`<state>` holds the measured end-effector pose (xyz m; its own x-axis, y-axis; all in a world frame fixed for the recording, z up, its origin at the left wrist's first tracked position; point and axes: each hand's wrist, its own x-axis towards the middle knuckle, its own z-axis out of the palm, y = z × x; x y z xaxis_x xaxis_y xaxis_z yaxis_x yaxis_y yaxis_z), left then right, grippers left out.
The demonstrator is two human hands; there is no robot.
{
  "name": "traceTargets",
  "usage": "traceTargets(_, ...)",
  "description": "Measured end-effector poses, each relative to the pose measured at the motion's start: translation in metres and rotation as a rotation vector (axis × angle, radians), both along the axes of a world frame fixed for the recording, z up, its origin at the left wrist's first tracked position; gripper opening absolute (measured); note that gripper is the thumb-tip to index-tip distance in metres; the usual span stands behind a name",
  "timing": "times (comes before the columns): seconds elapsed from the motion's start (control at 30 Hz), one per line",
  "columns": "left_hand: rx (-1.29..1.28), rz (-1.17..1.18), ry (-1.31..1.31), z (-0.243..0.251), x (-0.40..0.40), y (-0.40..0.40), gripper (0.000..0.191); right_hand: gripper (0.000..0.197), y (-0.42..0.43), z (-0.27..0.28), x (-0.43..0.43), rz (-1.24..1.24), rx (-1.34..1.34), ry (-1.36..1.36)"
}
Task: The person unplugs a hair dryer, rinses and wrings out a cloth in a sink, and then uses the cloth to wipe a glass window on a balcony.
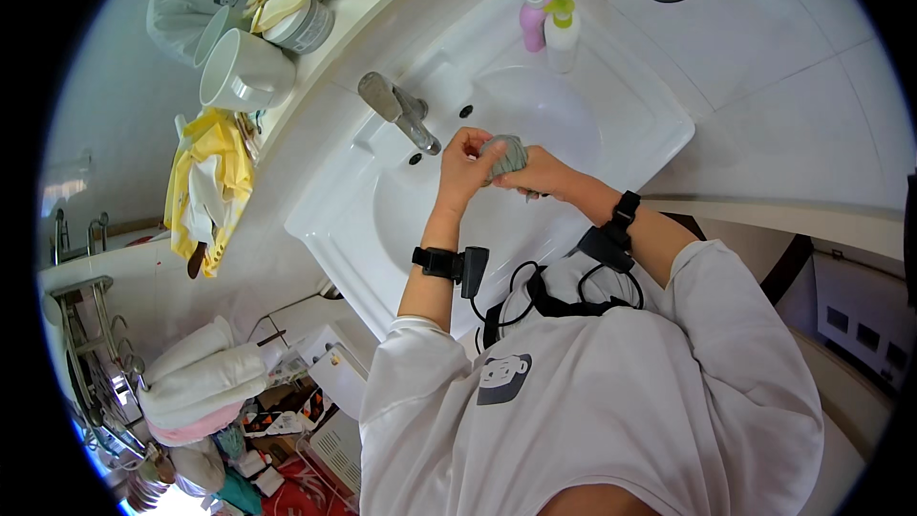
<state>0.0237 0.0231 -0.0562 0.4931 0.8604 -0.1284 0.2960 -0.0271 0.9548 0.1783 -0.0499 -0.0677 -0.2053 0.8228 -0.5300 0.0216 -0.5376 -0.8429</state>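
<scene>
A bunched grey-green cloth (506,156) is between my hands above the white ceramic washbasin (401,229). My left hand (468,161) grips its left side, the thumb lying across it. From the right and below, my right hand (534,172) closes around the same cloth, and a small end of it hangs under the fingers. Just left of my left hand is the spout of the metal faucet (405,115); no running water can be made out. Black straps with small devices and cables are on both forearms.
A pink pump bottle (532,21) and a white bottle with a green pump (562,36) stand at the basin's far rim. The shelf (315,64) holds a white mug (247,72) and a jar (304,25). A yellow cloth (208,186) hangs below; towels (204,373) hang lower left.
</scene>
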Motion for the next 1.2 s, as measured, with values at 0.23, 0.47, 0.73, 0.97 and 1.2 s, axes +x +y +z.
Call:
traceTargets(0.23, -0.553, -0.141, -0.661, 0.041, 0.004, -0.005, 0.063, 0.037, -0.011, 0.049, -0.011, 0.020, -0.148, 0.718)
traceTargets(0.47, -0.574, -0.386, -0.679, 0.053, 0.007, -0.005, 0.059, 0.039, -0.016, 0.037, -0.015, 0.159, -0.226, 0.944)
traceTargets(0.73, -0.481, -0.077, -0.334, 0.043, 0.031, -0.017, 0.027, 0.033, -0.007, 0.018, -0.010, 0.156, -0.077, 0.388)
traceTargets(0.97, -0.367, 0.205, -0.383, 0.003, 0.040, -0.012, 0.019, 0.037, 0.001, -0.015, -0.024, 0.028, 0.189, -0.230)
traceTargets(1.2, -0.343, 0.364, -0.384, -0.012, 0.049, -0.014, 0.021, 0.034, -0.006, -0.009, -0.034, -0.133, 0.218, -0.666)
